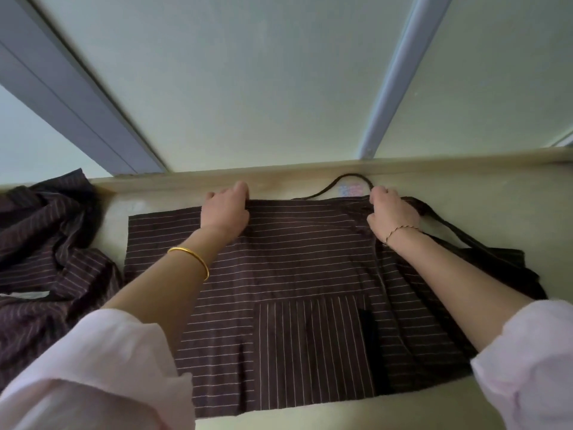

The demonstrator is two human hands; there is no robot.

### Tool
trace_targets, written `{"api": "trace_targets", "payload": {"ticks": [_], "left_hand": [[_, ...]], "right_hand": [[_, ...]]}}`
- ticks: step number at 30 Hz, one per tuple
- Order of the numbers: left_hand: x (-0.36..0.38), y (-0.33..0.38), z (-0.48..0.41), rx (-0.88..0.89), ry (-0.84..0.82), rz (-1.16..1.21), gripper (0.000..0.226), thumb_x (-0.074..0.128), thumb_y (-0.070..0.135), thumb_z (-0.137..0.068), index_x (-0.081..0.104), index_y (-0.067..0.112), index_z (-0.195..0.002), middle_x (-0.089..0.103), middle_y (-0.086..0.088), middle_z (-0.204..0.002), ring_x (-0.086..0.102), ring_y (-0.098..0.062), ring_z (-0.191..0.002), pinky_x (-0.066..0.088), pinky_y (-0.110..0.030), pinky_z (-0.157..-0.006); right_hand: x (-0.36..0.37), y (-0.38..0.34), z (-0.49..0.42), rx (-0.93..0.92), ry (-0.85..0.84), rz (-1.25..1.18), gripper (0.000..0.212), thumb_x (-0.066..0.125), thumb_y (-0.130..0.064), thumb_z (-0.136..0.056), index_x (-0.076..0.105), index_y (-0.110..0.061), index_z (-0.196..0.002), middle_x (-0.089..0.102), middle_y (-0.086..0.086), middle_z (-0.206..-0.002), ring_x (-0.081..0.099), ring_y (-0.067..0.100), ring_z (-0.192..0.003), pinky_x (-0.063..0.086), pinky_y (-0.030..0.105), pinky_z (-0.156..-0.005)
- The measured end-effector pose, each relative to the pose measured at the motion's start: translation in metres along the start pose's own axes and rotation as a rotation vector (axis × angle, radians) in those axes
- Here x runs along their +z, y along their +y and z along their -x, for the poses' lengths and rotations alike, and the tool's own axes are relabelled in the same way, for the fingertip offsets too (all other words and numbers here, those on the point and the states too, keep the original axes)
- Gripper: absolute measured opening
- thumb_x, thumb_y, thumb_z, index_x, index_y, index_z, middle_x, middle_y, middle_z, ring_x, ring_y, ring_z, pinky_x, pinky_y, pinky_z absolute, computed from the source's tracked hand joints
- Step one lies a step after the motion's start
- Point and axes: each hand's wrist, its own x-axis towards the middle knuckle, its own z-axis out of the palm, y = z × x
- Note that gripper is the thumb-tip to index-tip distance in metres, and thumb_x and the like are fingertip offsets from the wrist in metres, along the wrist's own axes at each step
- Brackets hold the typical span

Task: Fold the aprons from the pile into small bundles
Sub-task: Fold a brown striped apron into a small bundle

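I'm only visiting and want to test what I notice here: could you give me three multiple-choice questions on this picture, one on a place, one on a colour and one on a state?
1. Where does the crumpled pile lie?
A) right of the spread apron
B) left of it
C) on top of it

2. What colour is the spread apron?
A) plain white
B) bright green
C) dark brown with thin pale stripes

3. What are the left hand and right hand doing?
A) both hold the apron's far edge
B) both rest in its pocket
C) both lift the pile

Answers:
1 B: the pile sits at the left side, beside the apron.
2 C: thin pale lines cross dark brown cloth.
3 A: both hands curl over the far hem.
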Motion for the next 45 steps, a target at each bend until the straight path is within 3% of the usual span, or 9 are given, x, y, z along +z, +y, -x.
{"api": "trace_targets", "payload": {"ticks": [5,11,20,28,33,37,39,41,45], "left_hand": [[-0.001,0.005,0.009,-0.024,0.048,-0.478,0.044,0.057,0.006,-0.082,0.042,0.013,-0.122,0.051,-0.011,-0.120,0.045,-0.029,-0.114,0.037,-0.043,-0.102],[0.025,0.138,0.039,0.588,-0.108,-0.093,0.035,0.048,0.007,-0.090,0.049,0.015,-0.124,0.046,-0.006,-0.122,0.048,-0.024,-0.111,0.049,-0.036,-0.087],[0.042,0.226,0.064,0.564,-0.307,-0.021,0.055,0.056,0.012,-0.089,0.033,0.022,-0.138,0.042,-0.009,-0.124,0.054,-0.030,-0.105,0.048,-0.037,-0.074],[0.044,0.290,0.094,0.041,-0.842,0.577,0.066,0.064,0.031,-0.089,0.020,0.024,-0.138,0.066,-0.013,-0.099,0.069,-0.022,-0.076,0.058,-0.030,-0.062],[0.046,0.322,0.100,-0.188,-0.806,0.803,0.013,0.057,0.010,-0.093,0.055,0.001,-0.103,0.066,-0.008,-0.072,0.063,-0.011,-0.057,0.056,-0.023,-0.054],[0.022,0.334,0.095,-0.234,-0.652,1.735,0.020,0.048,0.003,-0.096,0.051,0.001,-0.115,0.066,-0.011,-0.101,0.068,-0.010,-0.076,0.055,-0.019,-0.068],[0.012,0.334,0.089,-0.130,-0.428,1.515,0.034,0.047,-0.001,-0.095,0.045,-0.002,-0.129,0.059,-0.013,-0.121,0.067,-0.006,-0.088,0.055,-0.019,-0.077],[0.012,0.329,0.095,-0.116,-0.322,0.871,0.029,0.053,0.005,-0.093,0.054,0.001,-0.122,0.063,-0.012,-0.108,0.064,-0.011,-0.084,0.056,-0.024,-0.076],[0.023,0.312,0.130,0.081,-0.787,0.017,0.025,0.062,0.033,-0.090,0.060,0.009,-0.085,0.062,-0.005,-0.077,0.055,-0.013,-0.063,0.050,-0.021,-0.060]], "right_hand": [[-0.024,0.018,-0.003,0.079,0.062,-0.347,0.024,0.062,-0.020,-0.087,0.051,-0.012,-0.107,0.054,0.005,-0.107,0.053,0.021,-0.085,0.040,0.028,-0.070],[-0.022,0.054,0.039,0.181,-0.072,-0.346,0.017,0.052,-0.011,-0.087,0.051,-0.017,-0.104,0.058,0.001,-0.096,0.055,0.021,-0.085,0.049,0.035,-0.075],[-0.040,0.160,0.098,0.217,0.041,-0.212,0.025,0.041,-0.004,-0.093,0.059,-0.020,-0.099,0.060,0.003,-0.101,0.058,0.023,-0.087,0.052,0.039,-0.079],[-0.042,0.239,0.140,0.268,0.118,-0.196,0.022,0.045,-0.007,-0.091,0.064,-0.017,-0.092,0.059,0.008,-0.100,0.055,0.031,-0.095,0.046,0.035,-0.076],[-0.033,0.260,0.145,0.157,-0.132,-0.481,0.031,0.041,-0.030,-0.098,0.058,-0.006,-0.090,0.061,0.010,-0.085,0.057,0.029,-0.083,0.042,0.034,-0.068],[-0.033,0.273,0.146,0.189,-0.324,-0.851,0.053,0.052,-0.058,-0.085,0.062,-0.008,-0.100,0.067,0.008,-0.099,0.063,0.026,-0.094,0.053,0.042,-0.085],[-0.034,0.277,0.145,0.163,-0.397,-0.877,0.054,0.060,-0.063,-0.077,0.062,-0.014,-0.099,0.067,0.004,-0.100,0.063,0.023,-0.094,0.053,0.040,-0.084],[-0.034,0.281,0.145,0.106,-0.457,-0.796,0.035,0.067,-0.050,-0.080,0.058,-0.018,-0.090,0.061,-0.004,-0.090,0.059,0.014,-0.083,0.048,0.025,-0.068],[-0.031,0.277,0.145,-0.045,-0.387,-0.699,0.012,0.061,-0.024,-0.090,0.059,-0.012,-0.089,0.060,0.002,-0.087,0.056,0.016,-0.077,0.043,0.025,-0.066]]}}
